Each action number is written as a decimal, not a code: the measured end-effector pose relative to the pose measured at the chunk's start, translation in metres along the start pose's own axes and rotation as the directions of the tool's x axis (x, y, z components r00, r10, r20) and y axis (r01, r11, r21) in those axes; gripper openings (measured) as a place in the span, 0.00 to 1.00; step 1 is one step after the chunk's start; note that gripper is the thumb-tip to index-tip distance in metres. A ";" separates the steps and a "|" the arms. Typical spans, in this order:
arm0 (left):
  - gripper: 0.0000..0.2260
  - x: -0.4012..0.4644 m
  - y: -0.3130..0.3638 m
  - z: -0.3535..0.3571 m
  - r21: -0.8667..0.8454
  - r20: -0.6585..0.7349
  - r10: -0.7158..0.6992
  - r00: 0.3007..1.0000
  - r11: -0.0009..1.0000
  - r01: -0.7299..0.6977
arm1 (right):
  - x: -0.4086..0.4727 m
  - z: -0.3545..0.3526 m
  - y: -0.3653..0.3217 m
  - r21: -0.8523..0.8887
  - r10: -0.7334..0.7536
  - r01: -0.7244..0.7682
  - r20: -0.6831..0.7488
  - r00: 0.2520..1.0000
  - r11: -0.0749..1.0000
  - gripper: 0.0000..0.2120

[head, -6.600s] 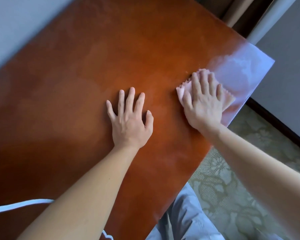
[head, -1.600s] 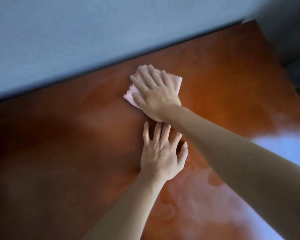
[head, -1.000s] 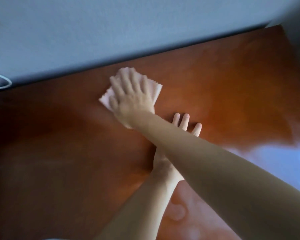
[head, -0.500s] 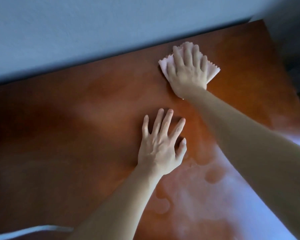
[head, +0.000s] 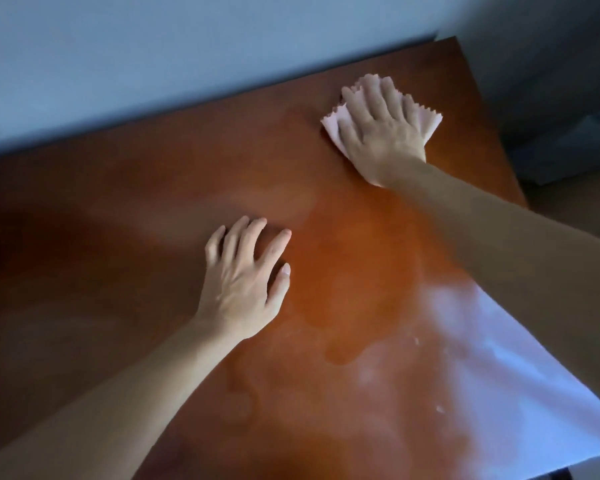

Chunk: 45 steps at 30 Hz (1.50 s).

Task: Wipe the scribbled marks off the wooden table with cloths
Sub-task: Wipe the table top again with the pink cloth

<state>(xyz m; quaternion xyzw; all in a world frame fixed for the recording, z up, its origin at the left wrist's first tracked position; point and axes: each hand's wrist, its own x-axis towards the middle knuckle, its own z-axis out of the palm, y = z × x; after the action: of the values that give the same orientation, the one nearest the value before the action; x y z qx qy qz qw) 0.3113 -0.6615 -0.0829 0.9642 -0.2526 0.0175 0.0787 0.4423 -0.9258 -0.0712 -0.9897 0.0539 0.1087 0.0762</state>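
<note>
1. The right hand (head: 381, 133) lies flat, fingers spread, its grip open, pressing a cloth (head: 426, 119) onto the worktop (head: 118, 220).
2. The left hand (head: 246, 282) rests palm-down mid-worktop, grip open and empty.
3. The cloth is thin, pale pink, with zigzag-cut edges, near the far right corner.
4. The worktop is smooth reddish-brown wood; glare whitens its near right part.
5. Its far edge meets a wall (head: 153, 46).
</note>
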 end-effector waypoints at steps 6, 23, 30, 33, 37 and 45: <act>0.22 0.081 0.063 0.007 -0.080 0.021 -0.160 0.987 0.984 0.161 | -0.074 0.017 0.018 -0.065 -0.183 0.184 0.014 0.983 0.981 0.30; 0.28 0.125 0.130 0.039 -0.024 0.020 -0.411 0.912 0.911 0.411 | 0.000 -0.004 0.085 -0.050 -0.115 0.114 -0.016 0.993 0.992 0.29; 0.27 0.124 0.130 0.038 -0.021 -0.009 -0.412 0.911 0.911 0.411 | 0.032 -0.017 0.098 -0.056 -0.067 0.066 -0.009 0.998 0.996 0.29; 0.27 0.125 0.130 0.039 -0.027 -0.032 -0.409 0.912 0.912 0.408 | 0.059 -0.024 0.101 -0.020 0.017 -0.018 -0.036 0.999 1.000 0.29; 0.27 0.124 0.129 0.040 -0.023 -0.038 -0.410 0.911 0.912 0.410 | 0.058 -0.026 0.096 -0.006 0.040 -0.040 -0.019 0.999 0.999 0.30; 0.28 0.123 0.130 0.039 -0.038 -0.046 -0.408 0.912 0.913 0.406 | -0.036 -0.001 0.095 0.002 -0.009 0.009 -0.056 0.998 1.000 0.30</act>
<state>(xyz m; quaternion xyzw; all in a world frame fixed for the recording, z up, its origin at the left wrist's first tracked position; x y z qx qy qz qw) 0.3543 -0.8395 -0.0940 0.9937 -0.0443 0.0229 0.1006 0.3954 -1.0164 -0.0756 -0.9925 0.0516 0.0805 0.0765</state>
